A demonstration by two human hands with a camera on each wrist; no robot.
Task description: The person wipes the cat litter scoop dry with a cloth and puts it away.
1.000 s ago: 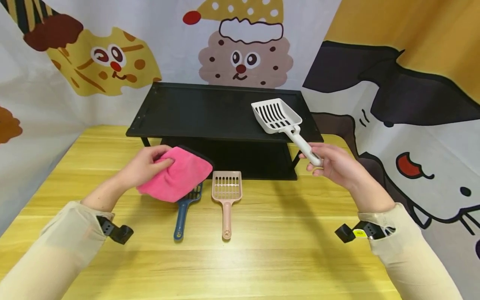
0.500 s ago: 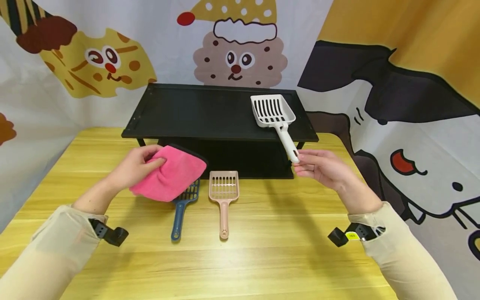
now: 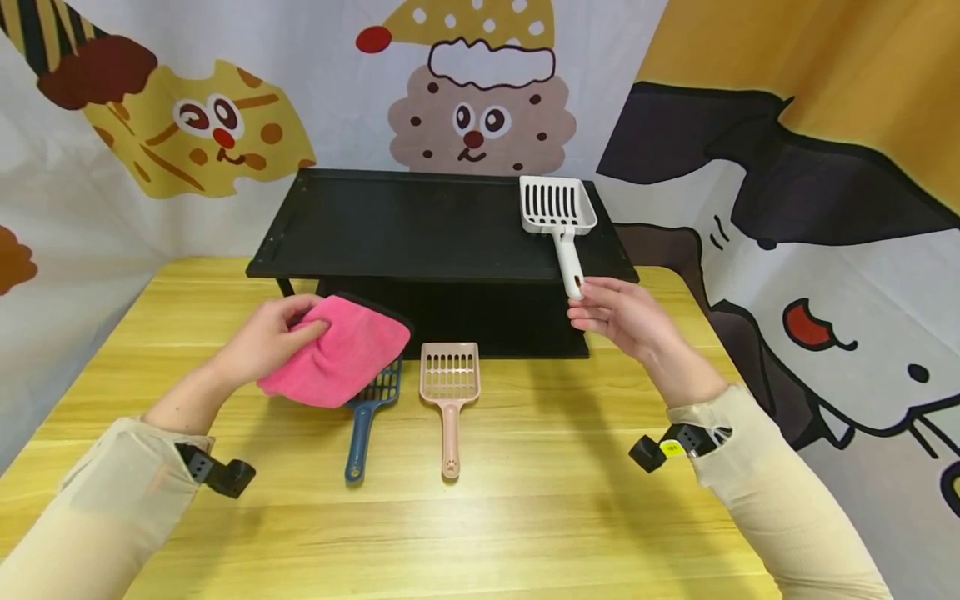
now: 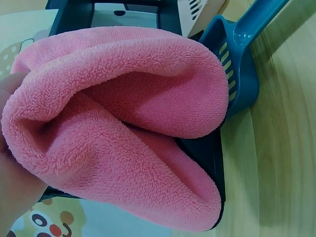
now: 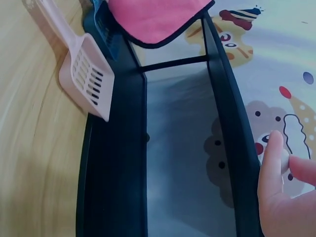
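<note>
A pink plush cloth [image 3: 341, 350] with a dark edge hangs from my left hand [image 3: 273, 337], pinched between thumb and fingers. In the left wrist view the cloth [image 4: 128, 113] is folded over on itself. My right hand [image 3: 626, 317] pinches the handle end of a white slotted litter scoop [image 3: 558, 204], whose head overlaps the right end of the black shelf's top [image 3: 405, 225]. In the right wrist view the fingers [image 5: 271, 168] show, with the scoop almost wholly hidden. Below the cloth lies a blue litter scoop [image 3: 360, 442], its head partly covered in the head view.
A pale pink litter scoop [image 3: 450, 400] lies right of the blue one, in front of the shelf's lower tier [image 3: 487, 321]. The two-tier shelf stands at the back of the wooden table [image 3: 510, 517]. A cartoon-print curtain [image 3: 337, 83] hangs behind it.
My right hand has moved left and away from me, turning the white scoop so its handle points more toward me. The left hand still holds the cloth in nearly the same place.
</note>
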